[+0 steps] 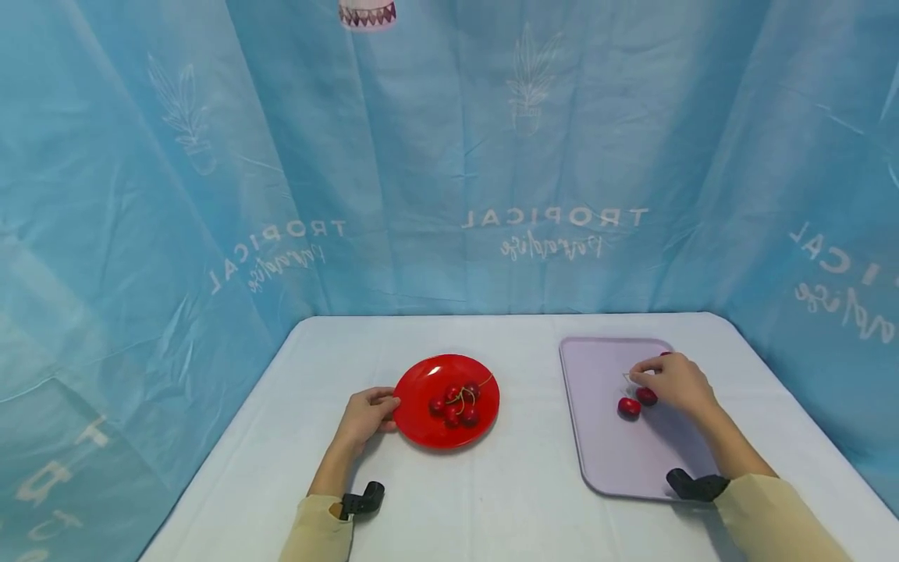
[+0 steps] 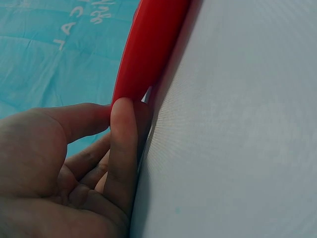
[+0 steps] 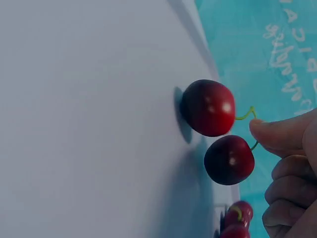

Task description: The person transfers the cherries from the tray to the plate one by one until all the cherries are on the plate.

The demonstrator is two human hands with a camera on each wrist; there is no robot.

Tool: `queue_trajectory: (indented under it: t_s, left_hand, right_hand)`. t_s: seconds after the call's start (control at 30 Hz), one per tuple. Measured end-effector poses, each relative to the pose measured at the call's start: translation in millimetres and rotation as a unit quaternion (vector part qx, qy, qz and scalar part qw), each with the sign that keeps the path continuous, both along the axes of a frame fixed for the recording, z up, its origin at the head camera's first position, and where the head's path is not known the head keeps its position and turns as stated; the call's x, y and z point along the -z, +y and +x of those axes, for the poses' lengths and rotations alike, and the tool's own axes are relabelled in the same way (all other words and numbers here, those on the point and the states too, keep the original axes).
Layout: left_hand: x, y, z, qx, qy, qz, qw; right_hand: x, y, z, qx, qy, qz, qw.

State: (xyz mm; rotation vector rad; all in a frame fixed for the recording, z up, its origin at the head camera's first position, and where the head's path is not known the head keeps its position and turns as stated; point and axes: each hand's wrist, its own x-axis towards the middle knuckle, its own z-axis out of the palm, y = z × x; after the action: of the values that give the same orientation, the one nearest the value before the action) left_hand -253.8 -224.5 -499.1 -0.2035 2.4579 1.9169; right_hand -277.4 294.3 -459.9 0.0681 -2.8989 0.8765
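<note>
- The left hand [image 1: 367,417] holds the red plate [image 1: 421,390] at its 9 o'clock rim, thumb and fingers curled on the edge — probably to keep it steady.
- Several cherries [image 1: 455,403] lie on the plate, toward 3 o'clock.
- The right hand [image 1: 676,384] pinches the stem of a cherry pair [image 1: 637,401] on the lilac tray [image 1: 604,453] — stems give an easy grip.

Even, soft, bright lighting; wrist views partly blurring.
Head view is staying sharp around the red plate [image 1: 446,402], which is showing a white glare patch on its upper left; shadows are lying faint beside it, and the curtain [image 1: 449,156] behind it is bowing at the frame edges. Right wrist view is looking dimmer, cherries [image 3: 218,131] glinting and casting soft shadows, fingers [image 3: 287,134] blurring. Left wrist view is blurring the plate's rim up close.
</note>
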Motion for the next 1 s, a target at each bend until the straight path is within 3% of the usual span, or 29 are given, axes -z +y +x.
queue_trajectory:
  t_s: [0.2,0.33,0.57,1.0]
  left_hand:
    - [0.9,0.1,1.3,-0.004,0.004,-0.003,1.0000]
    - [1.5,0.4,-0.4,-0.003,0.003,0.001,1.0000]
    - [3.4,0.5,-1.7,-0.003,0.000,0.003,1.0000]
    - [2.8,1.4,-2.8,-0.003,0.001,0.009,1.0000]
  right_hand:
    - [-5.9,-18.5,-3.4,0.007,-0.026,-0.134,0.991]
    - [-12.0,-29.5,-4.8,0.014,-0.045,-0.187,0.981]
    - [-17.5,-41.9,-1.9,0.018,-0.057,-0.226,0.972]
    - [-10.4,-55.9,-8.0,0.009,-0.039,-0.266,0.963]
